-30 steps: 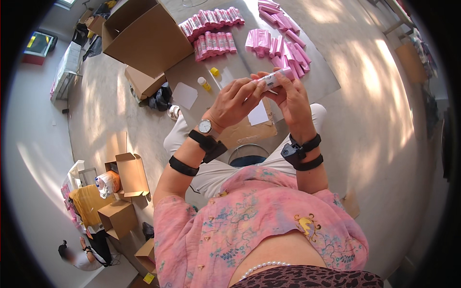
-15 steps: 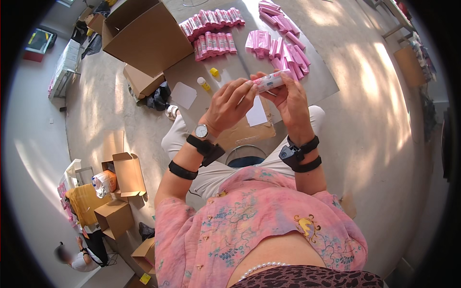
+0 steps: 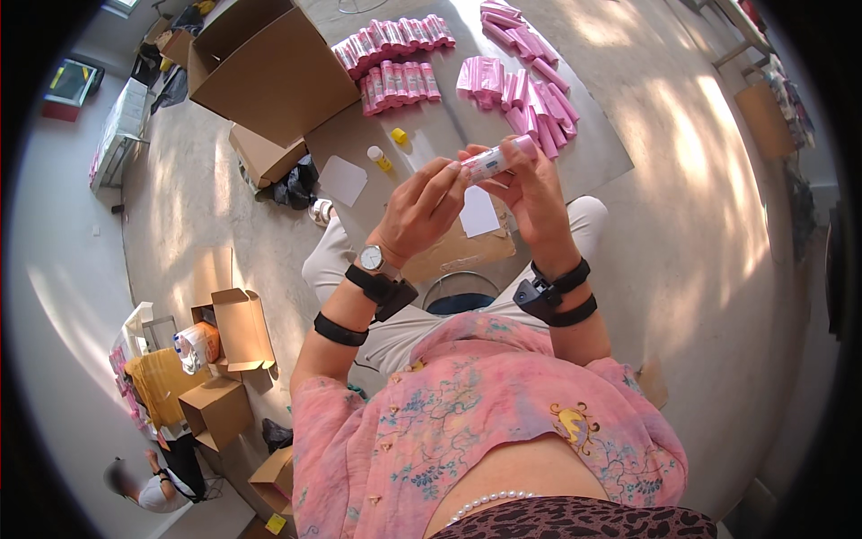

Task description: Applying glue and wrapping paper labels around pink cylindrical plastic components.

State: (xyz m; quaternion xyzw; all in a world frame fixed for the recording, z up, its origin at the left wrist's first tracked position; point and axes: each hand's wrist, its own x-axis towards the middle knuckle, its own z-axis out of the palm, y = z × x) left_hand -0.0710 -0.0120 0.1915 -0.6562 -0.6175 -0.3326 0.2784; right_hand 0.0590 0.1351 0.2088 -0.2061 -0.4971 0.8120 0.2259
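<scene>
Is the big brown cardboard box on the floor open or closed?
Open: the big brown cardboard box has its flaps spread outward, and its hollow inside shows from above.

Two small yellow-capped bottles and four open cardboard boxes.

Informal packing room — looks like a small warehouse or home workshop with a bare concrete floor. Big open cardboard box at upper left, smaller open cartons at lower left. Rows of pink packaged tubes lie on a flat cardboard sheet at top centre. Another person crouches at lower left — work done on the floor, sunlight patches across it.
</scene>
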